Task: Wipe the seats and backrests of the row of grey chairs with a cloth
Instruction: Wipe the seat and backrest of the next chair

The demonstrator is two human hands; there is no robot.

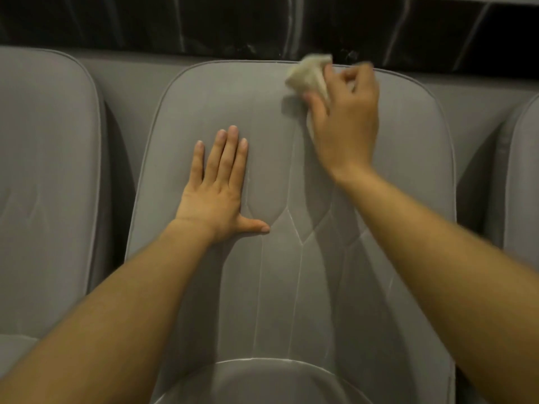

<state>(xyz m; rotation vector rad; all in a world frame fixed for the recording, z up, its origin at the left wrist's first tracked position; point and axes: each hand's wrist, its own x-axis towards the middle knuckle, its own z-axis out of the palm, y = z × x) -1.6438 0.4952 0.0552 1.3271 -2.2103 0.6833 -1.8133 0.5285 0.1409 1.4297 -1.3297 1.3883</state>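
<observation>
A grey padded chair fills the middle of the view, its backrest stitched with pale seams. My right hand grips a crumpled beige cloth and holds it against the upper right part of that backrest, close to the top edge. My left hand lies flat on the backrest's left half, fingers straight and thumb spread to the right. The front of the seat cushion shows at the bottom edge.
A second grey chair stands to the left and the edge of a third to the right, with dark gaps between them. A black marbled wall runs behind the chair tops.
</observation>
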